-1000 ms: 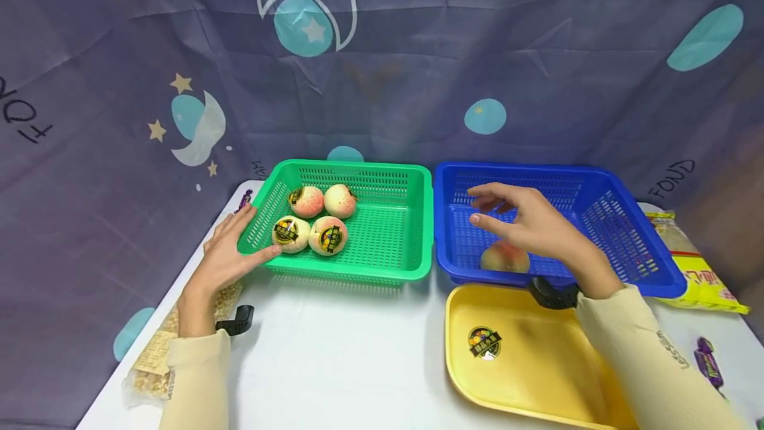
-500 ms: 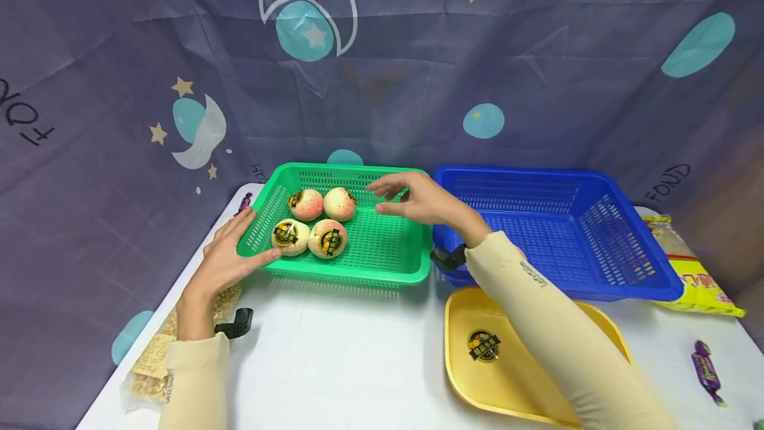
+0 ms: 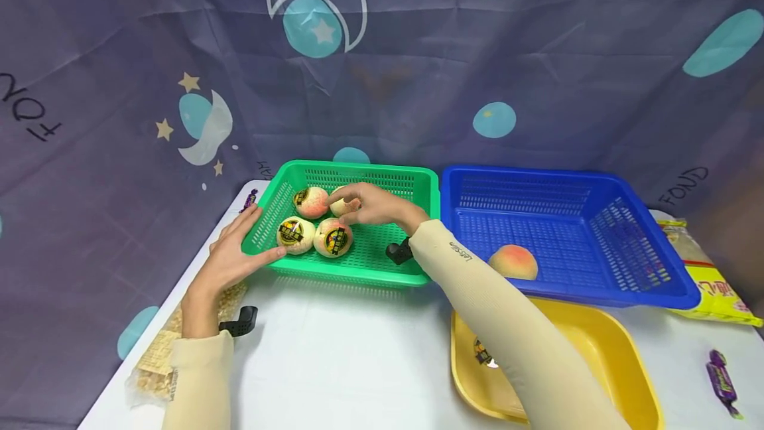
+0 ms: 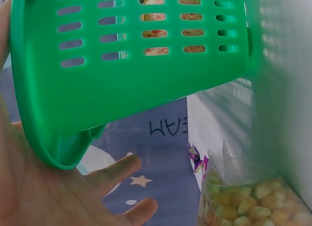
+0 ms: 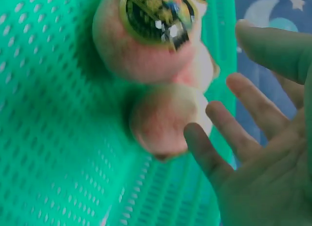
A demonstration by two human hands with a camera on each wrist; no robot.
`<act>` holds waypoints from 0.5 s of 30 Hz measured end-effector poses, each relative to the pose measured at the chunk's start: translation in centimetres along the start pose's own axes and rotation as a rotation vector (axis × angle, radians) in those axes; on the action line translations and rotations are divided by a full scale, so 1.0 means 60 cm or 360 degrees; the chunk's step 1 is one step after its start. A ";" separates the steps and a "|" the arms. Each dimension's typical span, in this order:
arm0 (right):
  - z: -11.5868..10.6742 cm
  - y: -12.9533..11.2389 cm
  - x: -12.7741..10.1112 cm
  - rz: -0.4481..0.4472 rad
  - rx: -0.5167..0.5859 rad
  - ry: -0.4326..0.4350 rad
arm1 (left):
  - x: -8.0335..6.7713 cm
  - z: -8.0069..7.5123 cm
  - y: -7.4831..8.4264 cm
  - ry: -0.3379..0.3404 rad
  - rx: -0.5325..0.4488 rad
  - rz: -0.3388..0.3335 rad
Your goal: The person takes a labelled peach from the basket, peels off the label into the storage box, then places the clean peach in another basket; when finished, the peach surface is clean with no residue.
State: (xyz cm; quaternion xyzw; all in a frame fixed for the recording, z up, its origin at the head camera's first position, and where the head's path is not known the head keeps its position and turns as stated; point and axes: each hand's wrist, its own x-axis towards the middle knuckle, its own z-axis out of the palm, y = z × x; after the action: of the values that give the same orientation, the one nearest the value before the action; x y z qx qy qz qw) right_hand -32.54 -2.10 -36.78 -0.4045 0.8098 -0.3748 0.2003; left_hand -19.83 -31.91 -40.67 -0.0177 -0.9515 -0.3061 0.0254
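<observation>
Several peaches with round black stickers lie at the left of the green basket (image 3: 388, 279). My right hand (image 3: 376, 206) is over the basket, its fingers spread and apart from the fruit in the right wrist view, with nothing held. It partly covers the back right peach (image 5: 165, 119); the stickered front peach (image 3: 333, 237) is just below it. My left hand (image 3: 229, 261) rests with extended fingers against the basket's left rim; the left wrist view shows its palm (image 4: 34, 192) beside the green wall (image 4: 146, 84).
A blue basket (image 3: 597, 292) with one peach (image 3: 514, 262) stands to the right. The yellow tray (image 3: 615, 337) sits in front of it, partly under my sleeve. Purple wrapped candies (image 3: 722, 382), a yellow packet (image 3: 719, 294) and a bag of kernels (image 3: 156, 363) lie around.
My right hand has moved left from above the blue basket to the peaches in the green basket. The peach in the blue basket is uncovered. My left hand has stayed at the rim.
</observation>
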 end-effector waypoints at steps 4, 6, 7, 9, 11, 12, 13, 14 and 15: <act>0.021 0.000 0.014 0.0002 0.0062 -0.0186 | 0.001 0.002 0.002 -0.0013 -0.0010 -0.0011; 0.026 0.000 0.016 0.0047 0.0002 -0.0291 | 0.002 0.003 0.003 -0.0016 -0.0018 -0.0013; 0.028 -0.001 0.015 0.0087 -0.0041 -0.0328 | 0.002 0.003 0.003 -0.0018 -0.0021 -0.0016; 0.028 -0.003 0.013 0.0135 -0.0168 -0.0368 | 0.003 0.003 0.003 -0.0022 -0.0030 -0.0019; 0.028 -0.004 0.011 0.0166 -0.0291 -0.0378 | 0.003 0.002 0.003 -0.0027 -0.0035 -0.0025; 0.027 -0.005 0.010 0.0173 -0.0339 -0.0371 | 0.003 0.001 0.002 -0.0030 -0.0035 -0.0030; 0.027 -0.005 0.009 0.0186 -0.0381 -0.0359 | 0.002 0.000 0.001 -0.0033 -0.0034 -0.0035; 0.027 -0.005 0.009 0.0205 -0.0416 -0.0347 | 0.002 -0.001 0.001 -0.0038 -0.0031 -0.0038; 0.027 -0.004 0.009 0.0220 -0.0449 -0.0331 | 0.001 -0.002 0.000 -0.0043 -0.0029 -0.0044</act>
State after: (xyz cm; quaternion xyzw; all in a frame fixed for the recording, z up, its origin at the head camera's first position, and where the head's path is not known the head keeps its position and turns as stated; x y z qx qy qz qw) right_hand -31.72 -3.35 -37.64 -0.4087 0.8551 -0.1990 0.2495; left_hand -19.89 -32.00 -40.57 -0.0088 -0.9491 -0.3148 0.0083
